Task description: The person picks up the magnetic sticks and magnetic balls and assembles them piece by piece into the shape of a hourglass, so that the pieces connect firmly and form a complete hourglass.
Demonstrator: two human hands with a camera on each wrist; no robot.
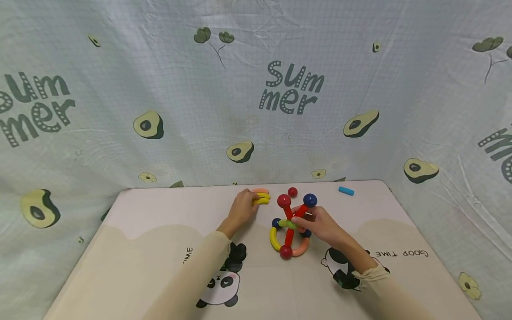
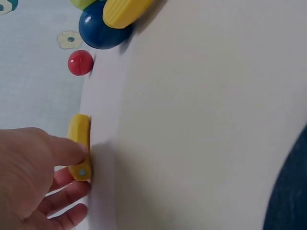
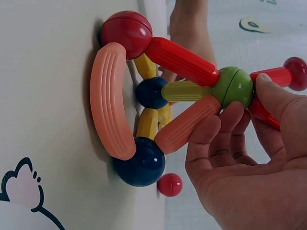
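Observation:
At the back of the table my left hand (image 1: pixel 242 208) pinches a yellow curved magnetic rod (image 2: pixel 80 143) between thumb and fingers. Another yellow curved rod (image 1: pixel 262 195) and an orange one (image 1: pixel 261 190) lie right by it. My right hand (image 1: pixel 320 226) holds a standing magnetic stick-and-ball build by its green ball (image 3: pixel 232 87). Its base ring joins orange (image 3: pixel 112 100) and yellow curved rods with a red ball (image 3: pixel 126 34) and dark blue balls (image 3: pixel 141 163). Straight rods lean up to the green ball. Above it, two red rods end in a red ball (image 1: pixel 284 201) and a blue ball (image 1: pixel 310 200).
A loose red ball (image 1: pixel 292 192) lies behind the build, near the table's back edge. Farther right is a short blue rod (image 1: pixel 346 191). The table (image 1: pixel 152 249) bears printed pandas, and a printed cloth (image 1: pixel 180 111) hangs behind and at both sides.

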